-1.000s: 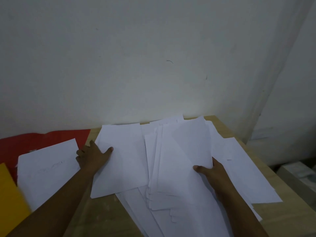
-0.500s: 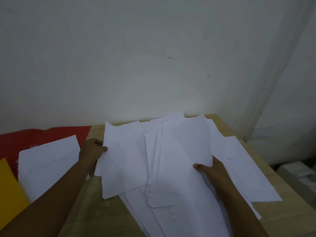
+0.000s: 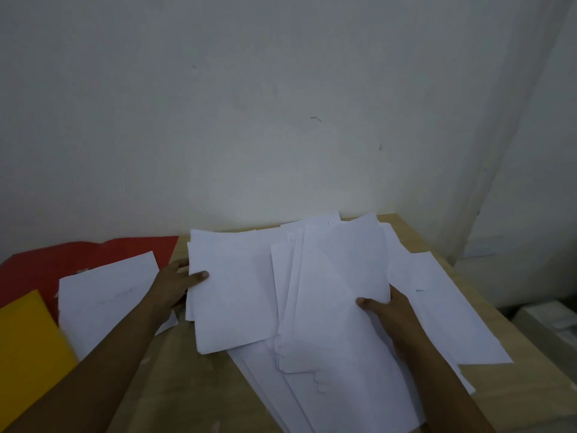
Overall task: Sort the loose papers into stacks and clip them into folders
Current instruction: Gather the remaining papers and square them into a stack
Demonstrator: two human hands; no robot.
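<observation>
Left hand (image 3: 175, 285): grip clamped on the left edge of a small batch of white sheets (image 3: 231, 292), thumb on top, fingers underneath. The batch lies to the left of the main pile, its right edge tucked under the fanned papers beside it.

Right hand (image 3: 387, 310): grip clamped on a fanned sheaf of papers (image 3: 337, 292), thumb pressed on the top sheet, fingers hidden beneath. The sheaf is raised slightly at its right side and rests on the loose pile (image 3: 349, 395) spread over the tabletop (image 3: 187, 385).

Further loose sheets (image 3: 443, 307) extend to the right of the right hand, lying flat and reaching close to the tabletop's right edge.

Sorted stack (image 3: 106, 295): sits apart at the left, just beside the left wrist, with faint marks on its top sheet, too small to read.

Red folder (image 3: 78, 257): lies flat under the far part of that stack, against the wall (image 3: 281, 120).

Yellow folder (image 3: 28, 348): at the near left corner, overlapping the red folder and touching the stack's left side.

No clip is fitted to either folder as far as can be seen.
</observation>
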